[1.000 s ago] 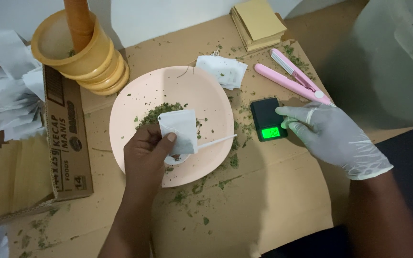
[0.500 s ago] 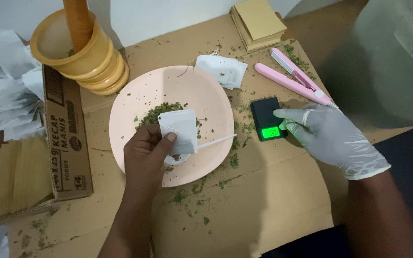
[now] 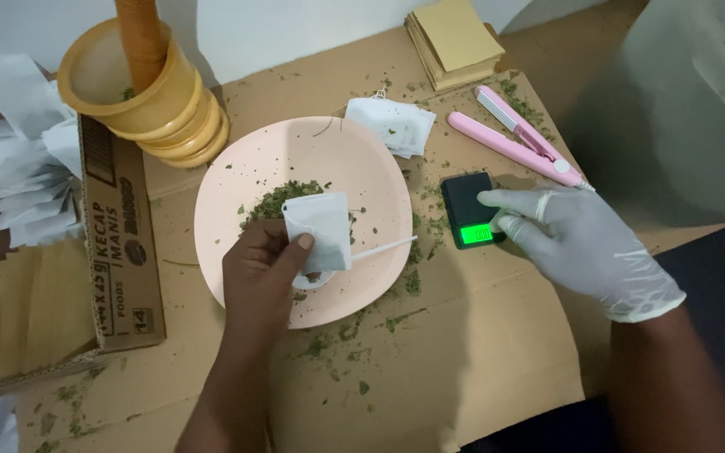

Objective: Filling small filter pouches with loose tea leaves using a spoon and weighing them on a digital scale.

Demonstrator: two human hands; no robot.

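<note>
My bare left hand [image 3: 263, 273] holds a small white paper sachet [image 3: 319, 231] over a pink plate [image 3: 362, 168]. The plate carries a heap of dried green leaf crumbs [image 3: 274, 201] and a white plastic spoon [image 3: 379, 249] lying under the sachet. My right hand [image 3: 568, 239], in a white glove, rests its fingers on a small black pocket scale [image 3: 467, 210] with a lit green display, just right of the plate.
A yellow wooden mortar with pestle [image 3: 140, 84] stands at the back left. White sachets [image 3: 392, 124] lie behind the plate, more [image 3: 18, 143] at the left by a cardboard box [image 3: 119, 243]. A pink sealing tool [image 3: 518, 138], tan envelopes [image 3: 455, 38], a large grey container [image 3: 690, 109]. Crumbs litter the cardboard.
My right hand has shifted slightly on the scale. The left hand and sachet have stayed where they were.
</note>
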